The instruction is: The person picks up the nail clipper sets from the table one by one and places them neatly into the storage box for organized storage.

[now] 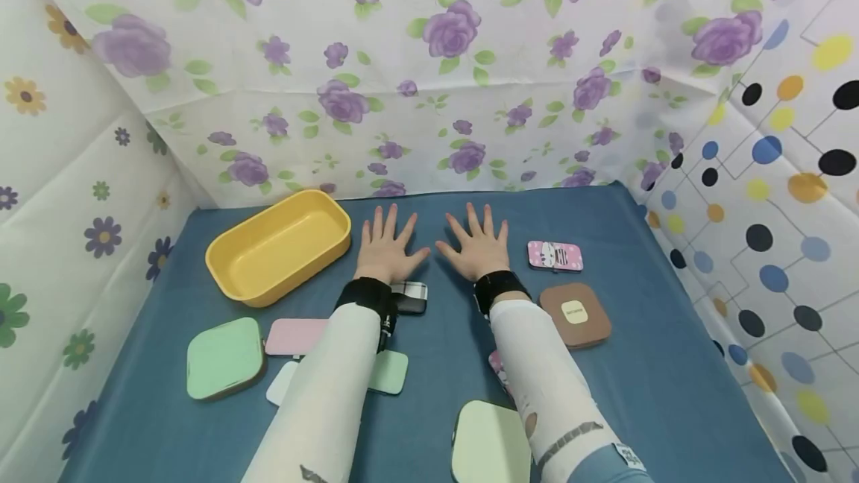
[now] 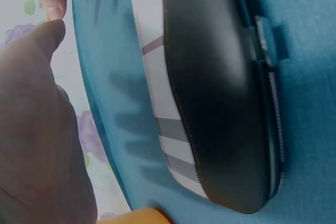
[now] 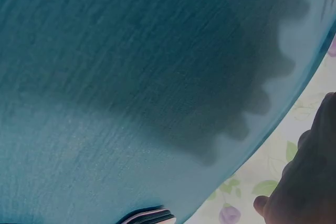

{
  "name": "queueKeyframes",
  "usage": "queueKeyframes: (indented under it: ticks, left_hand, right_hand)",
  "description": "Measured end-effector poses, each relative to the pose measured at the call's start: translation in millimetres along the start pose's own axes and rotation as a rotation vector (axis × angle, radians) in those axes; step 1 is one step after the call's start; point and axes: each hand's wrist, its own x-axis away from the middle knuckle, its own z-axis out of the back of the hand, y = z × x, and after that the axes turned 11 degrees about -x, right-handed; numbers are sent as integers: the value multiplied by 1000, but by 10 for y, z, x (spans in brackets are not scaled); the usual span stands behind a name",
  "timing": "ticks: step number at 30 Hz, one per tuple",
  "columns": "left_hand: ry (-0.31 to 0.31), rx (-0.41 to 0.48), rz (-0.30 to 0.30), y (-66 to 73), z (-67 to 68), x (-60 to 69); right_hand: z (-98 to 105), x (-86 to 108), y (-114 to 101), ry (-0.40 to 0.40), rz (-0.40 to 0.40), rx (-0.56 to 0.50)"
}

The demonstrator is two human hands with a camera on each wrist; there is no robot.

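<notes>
My left hand (image 1: 385,250) is held out with its fingers straight and spread, holding nothing. Just behind it, by the wrist, lies a black case with a plaid top (image 1: 412,298); in the left wrist view that black case (image 2: 215,82) shows a seam and a small clasp along its edge. My right hand (image 1: 482,250) is stretched out the same way, fingers fanned, with only blue cloth and the hand's shadow below it in the right wrist view. To its right are a pink cartoon tin (image 1: 555,256) and a brown rounded-square case (image 1: 576,314) with a cream label.
A yellow bin (image 1: 278,248) stands at the back left. Front left lie a mint square case (image 1: 225,358), a pink case (image 1: 295,336), a white item (image 1: 280,384) and a green case (image 1: 389,373), partly under my left forearm. Near my right forearm lies a pale green case (image 1: 490,444).
</notes>
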Motion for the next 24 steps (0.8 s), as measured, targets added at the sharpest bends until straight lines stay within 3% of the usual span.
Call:
queueKeyframes:
  ticks: [9,15,24]
  left_hand:
    - [-14,46,-38,-28,-10,113]
    - [16,54,-61,-26,-17,166]
    - [101,159,-154,-105,17,191]
  right_hand:
    - [-44,30,-1,-8,3,19]
    - [3,85,-3,-18,7,1]
    - [42,148,32,-44,63,-70]
